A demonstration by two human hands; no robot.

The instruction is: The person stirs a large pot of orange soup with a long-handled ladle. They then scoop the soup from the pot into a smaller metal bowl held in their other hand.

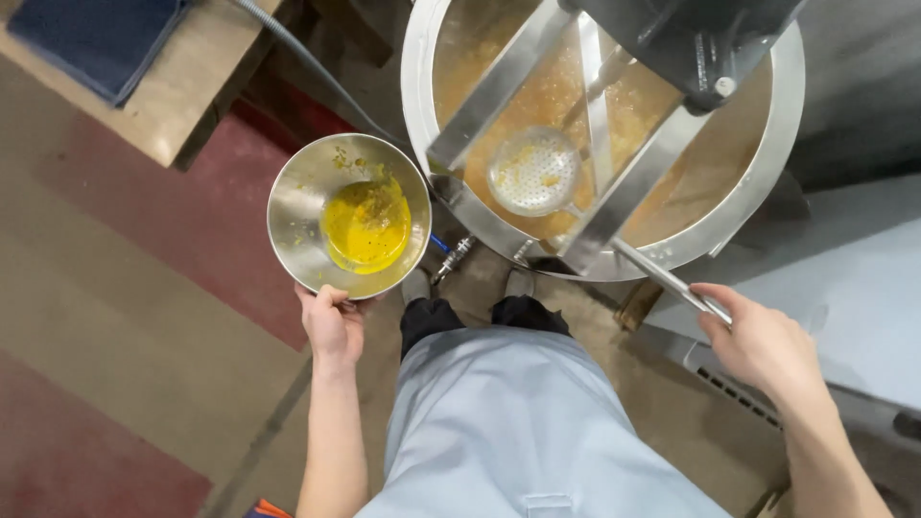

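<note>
My left hand [331, 321] grips the near rim of a round steel bowl [297, 206] that holds a pool of thick yellow paste [366, 226]. The bowl hangs beside a big steel cooking vat [767, 173]. My right hand [758, 341] is closed around the long metal handle of a perforated skimmer ladle [533, 173]. The ladle's round head lies inside the vat, over orange-brown mash [556, 91], between the vat's steel stirring bars [499, 82]. A few bits of mash cling to the ladle head.
A dark motor housing [691, 38] sits over the vat. A grey hose [307, 62] runs down to a valve [453, 257] under the vat. A wooden bench [182, 96] with a blue cloth [96, 38] stands at upper left. A pale grey machine surface [863, 288] lies at right. My shoes [518, 283] stand on red and tan floor.
</note>
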